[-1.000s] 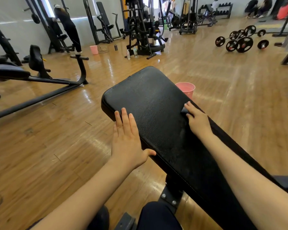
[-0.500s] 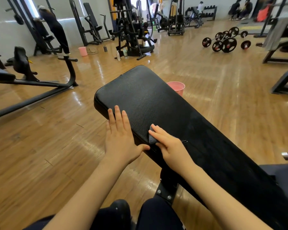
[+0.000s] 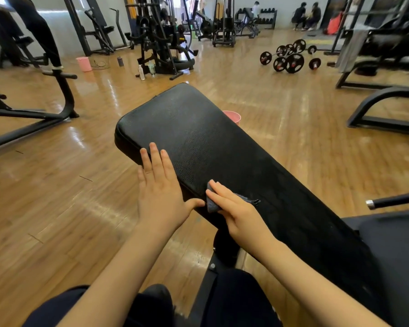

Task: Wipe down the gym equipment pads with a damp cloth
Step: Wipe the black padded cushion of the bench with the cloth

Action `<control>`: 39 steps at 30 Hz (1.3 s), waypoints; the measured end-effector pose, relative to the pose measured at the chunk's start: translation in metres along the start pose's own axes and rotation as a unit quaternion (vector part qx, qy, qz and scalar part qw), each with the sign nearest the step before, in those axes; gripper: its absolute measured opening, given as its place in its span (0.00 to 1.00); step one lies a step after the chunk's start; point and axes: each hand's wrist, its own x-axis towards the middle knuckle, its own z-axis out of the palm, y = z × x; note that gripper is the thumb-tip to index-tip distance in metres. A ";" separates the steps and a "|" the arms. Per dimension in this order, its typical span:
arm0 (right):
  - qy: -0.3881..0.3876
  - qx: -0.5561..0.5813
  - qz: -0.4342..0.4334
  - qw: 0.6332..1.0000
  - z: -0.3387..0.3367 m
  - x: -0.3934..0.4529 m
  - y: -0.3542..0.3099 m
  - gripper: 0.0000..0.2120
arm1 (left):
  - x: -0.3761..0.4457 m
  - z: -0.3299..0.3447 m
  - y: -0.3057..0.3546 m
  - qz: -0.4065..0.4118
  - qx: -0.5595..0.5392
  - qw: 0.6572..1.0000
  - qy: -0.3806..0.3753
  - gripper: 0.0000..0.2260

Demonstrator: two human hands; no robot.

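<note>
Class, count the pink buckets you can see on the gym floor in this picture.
2. One pink bucket stands far left by a person's feet; the other pink bucket peeks from behind the bench pad. Others may be hidden.

Glossy wooden floor point(image 3: 281, 142), black machines point(image 3: 161, 41), barbells point(image 3: 291, 58), perhaps windows behind.

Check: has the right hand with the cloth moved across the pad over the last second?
Yes. The right hand and cloth crossed the pad from its right edge to its left edge.
</note>
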 end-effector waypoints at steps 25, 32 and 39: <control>0.043 -0.008 0.046 0.998 0.002 -0.023 0.002 0.25 | -0.025 0.040 0.009 0.131 0.021 0.986 0.099 0.49; 0.040 -0.056 -0.002 0.998 0.013 -0.016 -0.011 0.25 | -0.032 0.037 0.010 0.128 0.056 0.986 0.091 0.52; -0.001 -0.015 0.018 1.000 -0.013 -0.009 0.031 0.28 | -0.033 0.046 0.014 0.120 0.064 0.985 0.101 0.52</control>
